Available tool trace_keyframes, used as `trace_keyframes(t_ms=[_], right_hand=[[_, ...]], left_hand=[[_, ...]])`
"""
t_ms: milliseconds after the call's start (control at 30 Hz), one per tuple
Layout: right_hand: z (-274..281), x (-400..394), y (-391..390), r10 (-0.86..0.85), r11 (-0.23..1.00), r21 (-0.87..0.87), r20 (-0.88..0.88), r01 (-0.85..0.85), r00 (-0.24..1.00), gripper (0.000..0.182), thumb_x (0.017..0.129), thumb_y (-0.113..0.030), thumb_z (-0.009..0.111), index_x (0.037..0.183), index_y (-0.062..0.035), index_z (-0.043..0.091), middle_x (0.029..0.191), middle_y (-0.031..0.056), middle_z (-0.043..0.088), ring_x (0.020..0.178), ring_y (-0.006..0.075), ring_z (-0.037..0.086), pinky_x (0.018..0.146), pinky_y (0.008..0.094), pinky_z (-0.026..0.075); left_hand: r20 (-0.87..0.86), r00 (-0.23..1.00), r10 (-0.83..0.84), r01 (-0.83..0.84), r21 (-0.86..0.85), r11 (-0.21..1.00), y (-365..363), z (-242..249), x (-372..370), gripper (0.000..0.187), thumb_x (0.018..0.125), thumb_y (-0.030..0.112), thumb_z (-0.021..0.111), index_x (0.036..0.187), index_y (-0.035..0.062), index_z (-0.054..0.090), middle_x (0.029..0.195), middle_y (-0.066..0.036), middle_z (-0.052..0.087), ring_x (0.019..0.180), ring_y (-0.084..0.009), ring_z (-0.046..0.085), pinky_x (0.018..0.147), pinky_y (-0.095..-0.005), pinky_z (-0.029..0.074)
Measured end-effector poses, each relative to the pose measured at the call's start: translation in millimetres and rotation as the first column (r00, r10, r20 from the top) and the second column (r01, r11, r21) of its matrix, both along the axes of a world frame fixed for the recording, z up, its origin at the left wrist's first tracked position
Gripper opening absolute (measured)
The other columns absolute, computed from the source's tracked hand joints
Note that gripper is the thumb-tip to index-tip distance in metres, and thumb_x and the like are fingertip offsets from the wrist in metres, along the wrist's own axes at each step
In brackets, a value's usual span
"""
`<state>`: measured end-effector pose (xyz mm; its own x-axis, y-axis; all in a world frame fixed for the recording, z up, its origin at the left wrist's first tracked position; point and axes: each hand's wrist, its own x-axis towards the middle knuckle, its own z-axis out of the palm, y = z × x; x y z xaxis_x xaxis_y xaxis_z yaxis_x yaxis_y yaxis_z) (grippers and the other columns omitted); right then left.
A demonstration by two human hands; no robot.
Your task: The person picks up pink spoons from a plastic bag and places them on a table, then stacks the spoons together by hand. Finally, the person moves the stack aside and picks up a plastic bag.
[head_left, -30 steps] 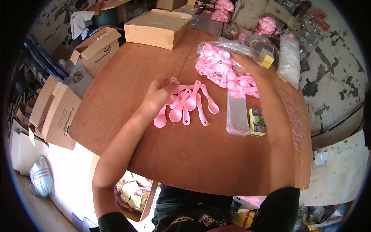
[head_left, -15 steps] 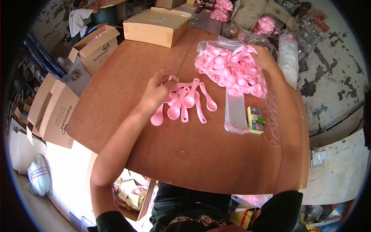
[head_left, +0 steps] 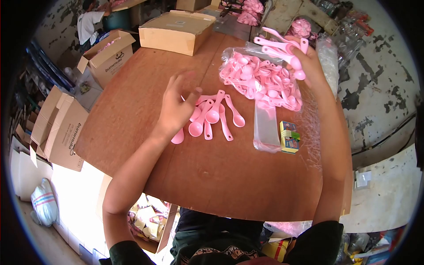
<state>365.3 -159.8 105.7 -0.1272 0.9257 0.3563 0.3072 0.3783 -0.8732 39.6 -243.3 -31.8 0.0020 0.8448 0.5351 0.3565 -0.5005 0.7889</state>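
Note:
Several pink plastic spoons (head_left: 213, 115) lie in a loose cluster on the brown table (head_left: 207, 176). My left hand (head_left: 176, 106) hovers at the left side of this cluster, thumb apart from the fingers and nothing held, partly hiding some spoons. My right hand (head_left: 310, 66) is closed around a bunch of pink spoons (head_left: 282, 46), raised above the far right of the table. Below and left of it sits an open clear plastic bag (head_left: 260, 79) heaped with more pink spoons.
A stack of clear plastic sleeves (head_left: 266, 130) lies beside a small yellow and blue box (head_left: 289, 137). At the back of the table stands a closed cardboard box (head_left: 176, 33). Open cartons (head_left: 108, 55) stand left of the table. Another person (head_left: 90, 24) is at the far left.
My right hand has come up out of the bag with a bunch of spoons in it. My left hand has shifted slightly left, its thumb and fingers spreading.

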Motion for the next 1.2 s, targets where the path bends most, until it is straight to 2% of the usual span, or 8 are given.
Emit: trace_keyframes(t_ms=[133, 267, 333, 467, 700, 933, 1000, 1200], right_hand=[[-27, -68, -35, 0.088, 0.973, -0.186, -0.253, -0.138, 0.963, 0.033, 0.092, -0.019, 0.061, 0.124, -0.0090, 0.058, 0.104, 0.0142, 0.066, 0.059, 0.0163, 0.065, 0.047, 0.0268, 0.055], [-77, -131, -62, 0.291, 0.906, -0.159, -0.437, -0.392, 0.851, 0.031, 0.095, -0.018, 0.057, 0.124, -0.0066, 0.056, 0.104, 0.0117, 0.065, 0.066, 0.0147, 0.065, 0.050, 0.0250, 0.054], [-96, -158, -72, 0.272, 0.931, -0.134, -0.361, -0.338, 0.892, 0.030, 0.096, -0.019, 0.056, 0.122, -0.0040, 0.057, 0.102, 0.0090, 0.065, 0.076, 0.0123, 0.064, 0.058, 0.0238, 0.053], [-111, -195, -83, 0.179, 0.984, 0.051, -0.201, -0.173, 0.963, 0.025, 0.097, -0.017, 0.054, 0.115, 0.0002, 0.059, 0.099, 0.0065, 0.065, 0.086, 0.0101, 0.060, 0.075, 0.0266, 0.049], [-120, -195, -68, 0.034, 0.996, -0.070, -0.296, -0.057, 0.955, 0.027, 0.098, -0.021, 0.052, 0.111, 0.0006, 0.062, 0.091, 0.0064, 0.065, 0.079, 0.0106, 0.060, 0.070, 0.0276, 0.048], [-129, -164, -49, -0.047, 0.991, -0.113, 0.166, 0.066, 0.985, 0.025, 0.097, -0.021, 0.053, 0.110, -0.0012, 0.061, 0.085, 0.0041, 0.065, 0.072, 0.0122, 0.062, 0.066, 0.0277, 0.051], [-132, -154, -48, -0.024, 0.991, -0.120, 0.268, 0.058, 0.963, 0.029, 0.095, -0.022, 0.058, 0.114, -0.0007, 0.061, 0.092, 0.0068, 0.066, 0.081, 0.0149, 0.064, 0.071, 0.0294, 0.051], [-100, -114, -8, -0.076, 0.932, 0.358, 0.331, -0.051, 0.941, 0.034, 0.083, -0.017, 0.064, 0.113, -0.0016, 0.061, 0.104, 0.0166, 0.066, 0.091, 0.0263, 0.065, 0.080, 0.0373, 0.051]], left_hand=[[0.213, 0.960, -0.184, 0.221, -0.166, 0.961, -14, 10, 13, 0.048, 0.098, 0.024, 0.054, 0.136, -0.0019, 0.043, 0.132, -0.017, 0.050, 0.122, -0.0219, 0.051, 0.103, -0.0350, 0.041], [0.693, 0.604, -0.393, 0.649, -0.141, 0.748, -20, 8, 27, 0.052, 0.099, 0.038, 0.051, 0.134, 0.0013, 0.042, 0.117, -0.007, 0.059, 0.099, -0.0120, 0.059, 0.088, -0.0294, 0.049], [0.863, 0.425, -0.272, 0.710, -0.132, 0.691, -20, 6, 28, 0.050, 0.100, 0.043, 0.044, 0.133, 0.0056, 0.042, 0.127, -0.009, 0.053, 0.117, -0.0210, 0.054, 0.104, -0.0393, 0.042], [0.952, 0.306, -0.035, 0.591, -0.160, 0.791, -18, 1, 27, 0.037, 0.103, 0.037, 0.040, 0.125, 0.0076, 0.047, 0.118, -0.008, 0.057, 0.109, -0.0189, 0.057, 0.097, -0.0399, 0.046], [0.901, 0.425, -0.085, 0.474, -0.141, 0.869, -6, 3, 10, 0.032, 0.104, 0.026, 0.039, 0.117, -0.0004, 0.051, 0.116, -0.014, 0.060, 0.110, -0.0231, 0.059, 0.094, -0.0379, 0.050], [0.777, 0.624, -0.079, 0.399, -0.229, 0.888, -2, 1, 5, 0.021, 0.101, 0.012, 0.043, 0.115, -0.0012, 0.051, 0.110, -0.013, 0.062, 0.101, -0.0205, 0.063, 0.086, -0.0322, 0.053], [0.540, 0.841, -0.030, 0.268, -0.367, 0.891, -4, 2, 3, 0.018, 0.100, 0.010, 0.045, 0.114, 0.0004, 0.052, 0.104, -0.009, 0.062, 0.093, -0.0166, 0.061, 0.081, -0.0291, 0.051], [0.430, 0.900, -0.073, 0.264, -0.405, 0.875, -6, 1, 3, 0.024, 0.096, 0.018, 0.052, 0.115, 0.0017, 0.051, 0.107, -0.009, 0.059, 0.096, -0.0158, 0.058, 0.085, -0.0316, 0.047]])
